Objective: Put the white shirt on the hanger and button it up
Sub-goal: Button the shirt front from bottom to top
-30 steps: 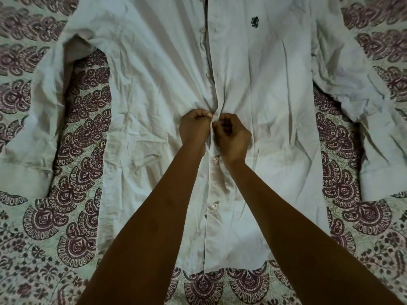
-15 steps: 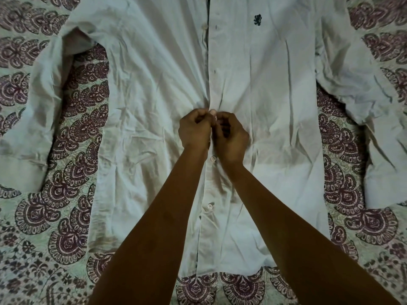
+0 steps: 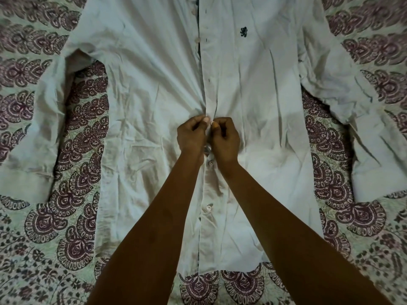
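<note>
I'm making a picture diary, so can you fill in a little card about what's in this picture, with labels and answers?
surface: patterned bedspread, maroon and pale green
main thing: white shirt, lying flat, front up, sleeves spread out
logo: small dark emblem on the chest
left hand: pinches the shirt's front edge at the middle
right hand: pinches the other front edge, right beside the left hand
buttons below the hands: two fastened
buttons above the hands: upper ones undone, front slightly open
hanger: not visible
</note>
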